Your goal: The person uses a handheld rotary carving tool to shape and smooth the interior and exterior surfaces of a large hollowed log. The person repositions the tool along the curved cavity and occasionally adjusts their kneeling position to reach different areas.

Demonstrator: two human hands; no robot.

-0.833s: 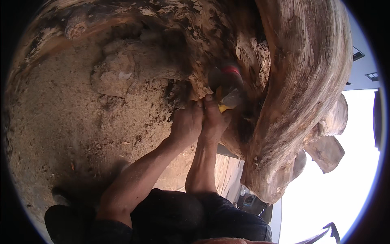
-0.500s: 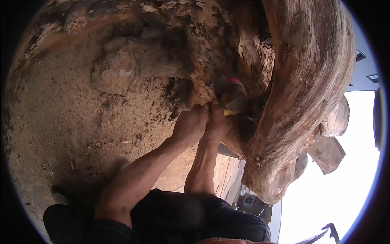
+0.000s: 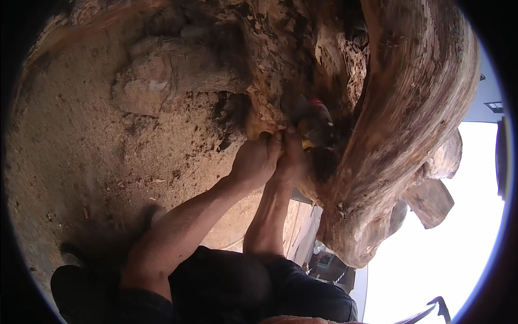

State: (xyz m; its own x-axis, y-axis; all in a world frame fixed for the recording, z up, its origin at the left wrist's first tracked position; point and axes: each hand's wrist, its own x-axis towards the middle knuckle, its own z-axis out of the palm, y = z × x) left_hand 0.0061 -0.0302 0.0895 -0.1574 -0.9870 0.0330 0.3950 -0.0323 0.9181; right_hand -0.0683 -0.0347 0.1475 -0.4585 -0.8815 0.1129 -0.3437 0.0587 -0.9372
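Shaping the gnarled trunk: was probably the step in hand.
Power tool: sat blurred by the trunk's hollow.
Left hand, right hand: were curled around its near end.
Next pass: likely called for steady pressure.

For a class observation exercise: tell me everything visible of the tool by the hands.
The tool is blurred: a dark, roundish body, red patch at its upper end, yellow part by the right hand, which seems to grip it. Whether the left hand also holds it is hidden. It sits before dark wood; its material, tip and any contact there cannot be told.
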